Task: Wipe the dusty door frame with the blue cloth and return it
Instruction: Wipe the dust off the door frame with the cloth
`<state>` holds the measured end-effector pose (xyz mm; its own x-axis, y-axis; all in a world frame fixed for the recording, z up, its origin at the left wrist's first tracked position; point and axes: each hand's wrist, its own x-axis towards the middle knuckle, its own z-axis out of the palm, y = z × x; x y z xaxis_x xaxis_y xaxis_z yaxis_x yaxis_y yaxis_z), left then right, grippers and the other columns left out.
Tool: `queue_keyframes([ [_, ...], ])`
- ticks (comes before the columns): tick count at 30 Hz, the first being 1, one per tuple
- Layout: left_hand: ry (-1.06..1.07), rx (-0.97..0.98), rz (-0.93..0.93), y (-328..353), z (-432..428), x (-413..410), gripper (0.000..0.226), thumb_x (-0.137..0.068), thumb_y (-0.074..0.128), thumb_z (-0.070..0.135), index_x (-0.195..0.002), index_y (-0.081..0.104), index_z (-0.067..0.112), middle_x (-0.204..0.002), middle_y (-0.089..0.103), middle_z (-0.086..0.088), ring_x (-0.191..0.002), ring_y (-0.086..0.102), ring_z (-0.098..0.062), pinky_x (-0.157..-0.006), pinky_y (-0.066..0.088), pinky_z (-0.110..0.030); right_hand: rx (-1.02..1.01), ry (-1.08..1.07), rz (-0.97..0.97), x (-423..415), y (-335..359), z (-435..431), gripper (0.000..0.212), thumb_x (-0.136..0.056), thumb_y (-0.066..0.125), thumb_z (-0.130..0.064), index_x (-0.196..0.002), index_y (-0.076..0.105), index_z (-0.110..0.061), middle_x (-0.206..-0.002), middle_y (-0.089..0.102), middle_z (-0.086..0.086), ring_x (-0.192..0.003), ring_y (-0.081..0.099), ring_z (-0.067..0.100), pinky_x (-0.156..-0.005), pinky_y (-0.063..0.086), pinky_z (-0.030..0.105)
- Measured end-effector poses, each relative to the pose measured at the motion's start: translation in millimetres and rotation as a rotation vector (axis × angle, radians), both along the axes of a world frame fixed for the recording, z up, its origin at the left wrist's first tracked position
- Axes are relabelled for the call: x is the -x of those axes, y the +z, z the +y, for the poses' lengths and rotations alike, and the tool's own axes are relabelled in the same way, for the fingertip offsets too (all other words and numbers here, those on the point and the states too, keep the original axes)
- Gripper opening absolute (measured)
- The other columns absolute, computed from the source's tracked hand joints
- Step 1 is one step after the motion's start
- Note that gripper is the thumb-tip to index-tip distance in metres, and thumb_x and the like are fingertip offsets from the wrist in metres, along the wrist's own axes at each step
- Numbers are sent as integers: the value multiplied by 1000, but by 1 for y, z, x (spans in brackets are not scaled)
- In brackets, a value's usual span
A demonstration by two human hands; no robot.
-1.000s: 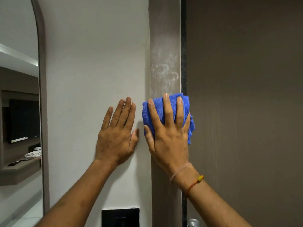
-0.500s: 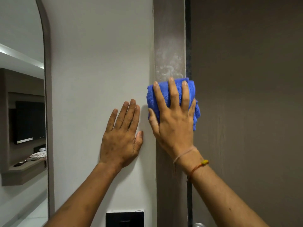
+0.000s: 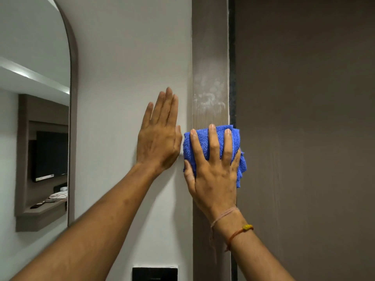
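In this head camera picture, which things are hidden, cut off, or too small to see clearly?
- Door frame under the blue cloth: covered by the cloth and right hand, so any dust there is unseen.
- Black wall plate: cut off by the bottom edge.
- Mirror: cut off by the left edge; the items reflected on the shelf are too small to name.
- Left hand: its palm faces the wall, so contact cannot be confirmed.

Head view faces the door frame [image 3: 210, 57] closely.
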<state>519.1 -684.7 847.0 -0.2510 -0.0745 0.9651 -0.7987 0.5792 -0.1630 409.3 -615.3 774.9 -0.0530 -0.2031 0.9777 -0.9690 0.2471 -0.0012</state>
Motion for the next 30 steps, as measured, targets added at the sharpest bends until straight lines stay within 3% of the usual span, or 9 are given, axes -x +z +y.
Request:
queue_keyframes([
  [7,33,-32,61,-10,-12,-3,63,-91,15,35,-147,-5,14,-159,-6,-7,-146,-8,-19,-120,1,-41,2,8,47,2,11,-1,63,-86,33,-52,-144,26,-27,-151,34,15,-138,22,43,-105,23,67],
  [14,50,-38,58,-8,-11,-4,62,-92,9,37,-147,-5,13,-159,-3,-9,-146,-7,-22,-120,1,-42,63,76,31,-3,105,-6,61,-90,39,-48,-145,21,-27,-155,23,15,-142,13,43,-108,16,67],
  [20,22,-28,56,-10,-11,-3,62,-91,11,37,-147,-4,14,-157,-6,-6,-146,-6,-20,-120,0,-41,89,44,19,-4,51,-6,61,-90,28,-52,-145,23,-26,-153,27,15,-141,19,42,-107,15,64],
  [25,20,-23,59,-9,-13,-4,63,-92,14,37,-148,1,12,-158,-2,-8,-146,-5,-20,-120,2,-42,-16,9,146,7,46,2,63,-87,38,-52,-143,29,-26,-149,36,17,-137,28,44,-102,28,68],
  [30,37,-28,55,-10,-11,-4,62,-92,12,36,-148,0,12,-158,-1,-8,-146,-4,-22,-120,4,-42,-1,51,156,7,114,-1,62,-90,41,-49,-144,22,-28,-154,24,16,-141,12,44,-107,17,69],
])
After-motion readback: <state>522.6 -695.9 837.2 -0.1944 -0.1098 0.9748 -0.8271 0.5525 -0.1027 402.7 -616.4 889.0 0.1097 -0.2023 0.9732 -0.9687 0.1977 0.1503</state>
